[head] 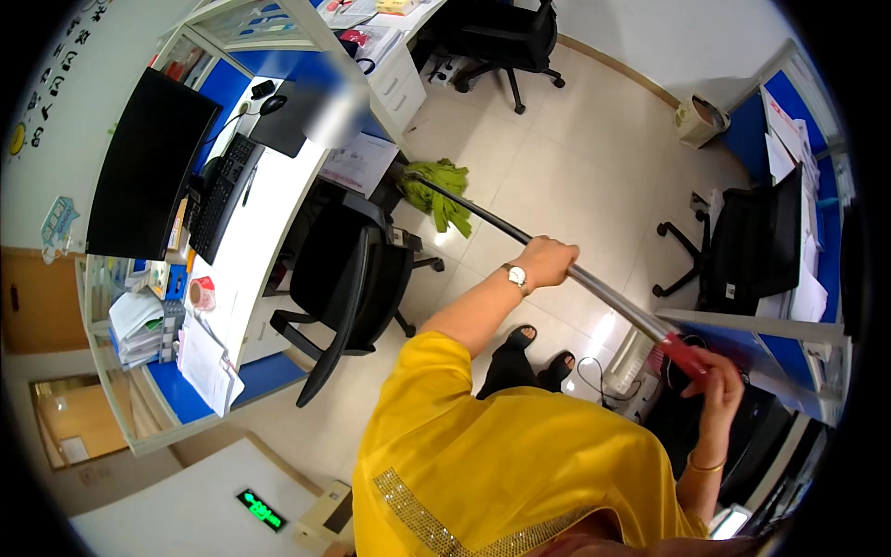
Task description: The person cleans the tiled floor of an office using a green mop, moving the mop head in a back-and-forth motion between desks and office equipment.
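Note:
A mop with a metal pole (612,295) slants across the view from upper left to lower right. My left hand (550,261), with a watch on the wrist, is wrapped around the middle of the pole. At the upper end, my right hand (724,390) holds the red handle grip (683,356); some of its fingers look loosely curled. The green cloth mop head (442,191) lies spread on the tiled floor (529,181), beside the desk's edge and partly behind a black office chair (348,271).
To the left a white desk (278,202) holds a monitor (153,167), a keyboard (224,198) and papers. Another office chair (505,38) stands at the top, a third (748,244) at right. A bin (698,122) sits by the wall. Cables and a power strip (637,397) lie near my feet.

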